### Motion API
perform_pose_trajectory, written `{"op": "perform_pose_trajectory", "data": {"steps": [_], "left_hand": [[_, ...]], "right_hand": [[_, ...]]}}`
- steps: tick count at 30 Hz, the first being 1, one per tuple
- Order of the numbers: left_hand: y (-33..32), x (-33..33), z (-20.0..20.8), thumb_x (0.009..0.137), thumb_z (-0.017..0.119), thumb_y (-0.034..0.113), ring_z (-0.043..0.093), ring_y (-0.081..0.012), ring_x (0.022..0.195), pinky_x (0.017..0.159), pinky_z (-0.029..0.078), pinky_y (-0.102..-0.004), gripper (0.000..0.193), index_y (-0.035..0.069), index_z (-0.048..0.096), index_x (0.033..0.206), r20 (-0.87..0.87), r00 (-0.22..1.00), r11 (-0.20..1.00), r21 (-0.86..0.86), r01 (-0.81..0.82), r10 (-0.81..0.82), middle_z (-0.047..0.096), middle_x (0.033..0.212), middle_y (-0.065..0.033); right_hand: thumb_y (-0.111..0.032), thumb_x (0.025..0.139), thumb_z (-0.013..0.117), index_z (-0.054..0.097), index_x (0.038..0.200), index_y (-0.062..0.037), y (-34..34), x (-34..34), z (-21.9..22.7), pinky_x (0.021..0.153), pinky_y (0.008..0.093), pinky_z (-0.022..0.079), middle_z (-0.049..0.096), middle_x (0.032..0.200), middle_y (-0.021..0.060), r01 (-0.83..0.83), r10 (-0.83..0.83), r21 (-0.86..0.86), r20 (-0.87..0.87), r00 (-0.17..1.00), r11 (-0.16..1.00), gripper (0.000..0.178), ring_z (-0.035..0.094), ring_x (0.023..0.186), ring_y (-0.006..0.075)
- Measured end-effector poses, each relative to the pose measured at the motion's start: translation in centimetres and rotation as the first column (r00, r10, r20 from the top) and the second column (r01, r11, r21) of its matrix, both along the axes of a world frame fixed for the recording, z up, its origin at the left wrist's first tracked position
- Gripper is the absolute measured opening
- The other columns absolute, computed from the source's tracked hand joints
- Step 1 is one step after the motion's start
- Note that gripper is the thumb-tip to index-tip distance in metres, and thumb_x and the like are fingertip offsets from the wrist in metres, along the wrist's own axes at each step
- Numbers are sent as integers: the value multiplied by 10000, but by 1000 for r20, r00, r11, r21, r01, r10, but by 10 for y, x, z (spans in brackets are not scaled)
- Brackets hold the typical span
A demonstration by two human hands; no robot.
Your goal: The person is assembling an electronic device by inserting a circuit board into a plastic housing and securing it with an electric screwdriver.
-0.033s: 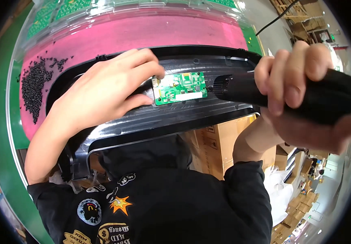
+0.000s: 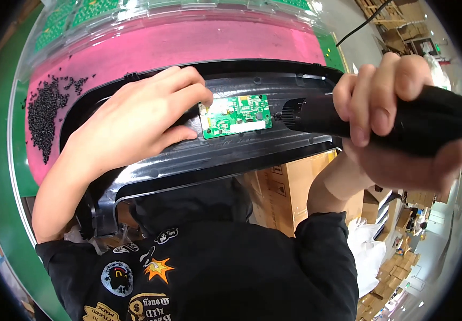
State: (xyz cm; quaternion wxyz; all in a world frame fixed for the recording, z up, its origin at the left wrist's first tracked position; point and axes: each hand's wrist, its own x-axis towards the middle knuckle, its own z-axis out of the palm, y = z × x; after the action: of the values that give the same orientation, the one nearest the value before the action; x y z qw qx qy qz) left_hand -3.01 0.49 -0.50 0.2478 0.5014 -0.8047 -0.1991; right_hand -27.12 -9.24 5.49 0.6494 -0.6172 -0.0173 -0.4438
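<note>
A green circuit board (image 2: 236,116) lies in a glossy black plastic housing (image 2: 231,152), with dark screws at some corners. My left hand (image 2: 145,109) reaches over the housing's left part. Its index fingertip is at the board's upper left corner, and the thumb rests just off the lower left corner, fingers apart. Wrapped in my right hand (image 2: 383,107) is a black electric screwdriver (image 2: 322,114), held level. Its ribbed nose points left, and the tip is beside the board's right edge; whether it touches anything I cannot tell.
Loose black screws (image 2: 46,115) are heaped on the pink mat (image 2: 188,43) at the left. Clear plastic trays with green boards (image 2: 97,10) stand at the back. Cardboard boxes (image 2: 290,187) are below the housing's front edge, and a white plastic bag (image 2: 364,251) hangs at the right.
My left thumb and index finger have drawn slightly left, the thumb coming off the board's edge. My right hand and the screwdriver's body have shifted slightly, with the grip unchanged.
</note>
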Motion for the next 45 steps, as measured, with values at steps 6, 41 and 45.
{"op": "perform_pose_trajectory", "data": {"steps": [6,41,45], "left_hand": [[-2,-4,3,676,744,63,560,-290,1034,821,493,-391,418,60,559,1051,126,992,998,66,-6,-2,559,1074,-76],[-1,-2,2,736,727,88,588,-279,703,633,459,-366,187,-5,594,830,-65,992,935,-346,79,-108,597,773,-100],[0,-4,3,714,717,41,591,-257,684,621,447,-353,120,6,614,765,-103,990,942,-332,52,-91,608,749,-68]], "right_hand": [[-642,767,561,489,978,-45,-25,-13,0,550,280,374,492,709,9,-19,0,-80,-228,974,997,637,452,490,109],[-318,724,668,456,888,-112,1,17,5,598,249,410,500,669,-55,-171,113,263,222,969,950,339,490,485,55],[-291,700,691,459,865,-110,15,22,12,604,232,409,503,666,-52,-137,54,322,254,966,937,338,484,484,50]]}}
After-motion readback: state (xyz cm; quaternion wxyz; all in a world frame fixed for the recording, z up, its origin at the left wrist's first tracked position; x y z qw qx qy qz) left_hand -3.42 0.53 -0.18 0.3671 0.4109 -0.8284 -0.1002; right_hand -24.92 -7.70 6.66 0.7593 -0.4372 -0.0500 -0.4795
